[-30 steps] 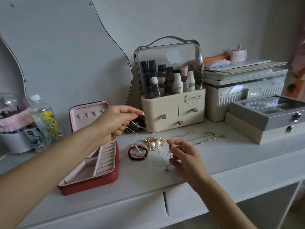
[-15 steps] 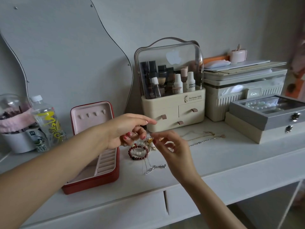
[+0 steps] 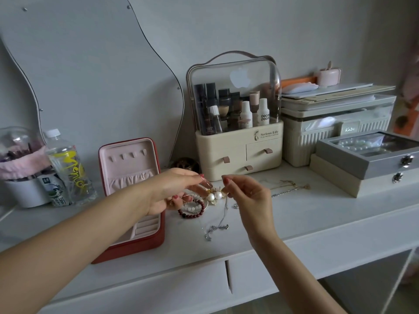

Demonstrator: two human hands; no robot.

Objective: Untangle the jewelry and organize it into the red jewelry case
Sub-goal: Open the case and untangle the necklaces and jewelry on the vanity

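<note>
Gold wire and two pearls make up the tangled jewelry [image 3: 214,195], which hangs just above the white worktop [image 3: 317,214] between both hands, right of the red jewelry case [image 3: 133,223]. Left hand [image 3: 172,191] reaches in over the case's tray, palm down, thumb and forefinger pinching the left side of the tangle; the other fingers curl beneath. Right hand [image 3: 249,196] is raised with its wrist low, and its grip is a fingertip pinch on the right side of the tangle, where one silver chain [image 3: 218,223] hangs down and pools on the worktop. One dark red bead bracelet [image 3: 192,210] lies under the left fingers, with a pearl strand inside its ring. Gold chains [image 3: 288,185] lie apart to the right; I cannot count them. The case stands open, lid upright, four hooks showing in the lid.

Behind are one cream cosmetics organizer [image 3: 238,150], one ribbed storage box [image 3: 335,128], two stacked grey boxes [image 3: 367,164] and one water bottle [image 3: 68,168].

Against a second ago, the hands have closed together: the chain then stretched taut between them now hangs slack, and the left hand sits lower.
</note>
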